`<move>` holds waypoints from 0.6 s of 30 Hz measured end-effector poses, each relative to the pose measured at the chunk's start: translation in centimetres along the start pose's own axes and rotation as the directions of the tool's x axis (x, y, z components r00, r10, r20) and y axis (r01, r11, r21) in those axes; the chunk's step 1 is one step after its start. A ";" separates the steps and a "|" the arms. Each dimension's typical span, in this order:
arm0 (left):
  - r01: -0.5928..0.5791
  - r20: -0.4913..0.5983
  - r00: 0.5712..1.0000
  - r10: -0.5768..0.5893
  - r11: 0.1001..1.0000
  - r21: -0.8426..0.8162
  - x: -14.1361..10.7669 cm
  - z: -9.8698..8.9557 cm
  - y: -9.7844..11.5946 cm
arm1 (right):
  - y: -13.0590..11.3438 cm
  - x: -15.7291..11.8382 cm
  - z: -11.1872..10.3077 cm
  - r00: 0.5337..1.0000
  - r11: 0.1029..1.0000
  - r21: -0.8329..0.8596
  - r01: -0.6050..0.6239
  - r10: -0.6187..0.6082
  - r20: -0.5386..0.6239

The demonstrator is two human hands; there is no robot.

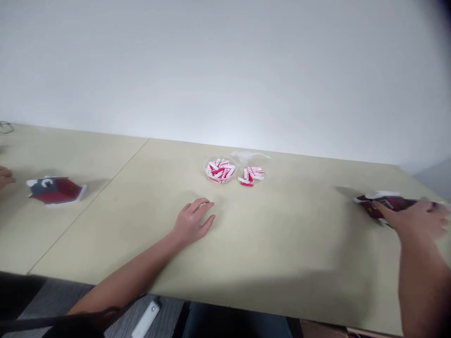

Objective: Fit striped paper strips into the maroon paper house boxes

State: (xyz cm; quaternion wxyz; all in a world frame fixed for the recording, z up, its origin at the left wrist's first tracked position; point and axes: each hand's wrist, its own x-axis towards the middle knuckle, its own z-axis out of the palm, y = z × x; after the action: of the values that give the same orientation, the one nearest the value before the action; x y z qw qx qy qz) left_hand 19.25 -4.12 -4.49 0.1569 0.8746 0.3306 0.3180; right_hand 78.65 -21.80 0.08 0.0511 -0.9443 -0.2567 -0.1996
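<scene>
At the right side of the table, my right hand [421,218] is closed around a dark red and white object [396,203] that looks like a small toy house. My thumb lies along its near face, and the fingers are blurred. My left hand [193,220] rests at mid-table, fingers bent and apart, holding nothing. Beyond it stands a clear round bowl [221,181] full of small red-and-white pieces. Several loose red-and-white pieces [251,176] lie just right of the bowl, with a clear lid-like plastic item [246,155] behind them.
A toy house [58,191] with red and dark grey sides and white trim stands on the left table section. Another person's hand [6,177] shows at the left edge. A white wall rises behind the table [282,263]. A white power strip-like object [147,319] is below the front edge.
</scene>
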 end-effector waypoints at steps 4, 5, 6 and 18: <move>0.028 -0.013 1.000 -0.028 0.998 -0.058 0.1 0.2 0.1 | -0.8 -0.2 -0.8 0.977 0.984 0.012 -0.176 0.174 0.125; 0.051 -0.010 0.999 -0.052 0.996 -0.079 0.2 0.2 0.0 | -1.0 -0.4 -1.2 0.977 0.984 0.028 -0.175 0.170 0.131; 0.071 -0.009 0.997 -0.073 0.993 -0.099 0.3 0.3 0.0 | -1.0 -0.6 -1.6 0.975 0.982 0.040 -0.183 0.175 0.140; 0.073 -0.086 0.992 -0.088 0.984 -0.163 0.7 1.1 -0.4 | -0.2 -4.0 -1.6 0.926 0.839 0.431 -0.333 0.376 -0.018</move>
State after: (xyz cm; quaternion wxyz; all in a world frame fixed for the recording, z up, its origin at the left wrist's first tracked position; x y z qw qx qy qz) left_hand 20.18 -3.45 -5.25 0.2238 0.8293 0.3463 0.3773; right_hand 74.85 -23.77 -0.09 0.3021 -0.9305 -0.1113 -0.1744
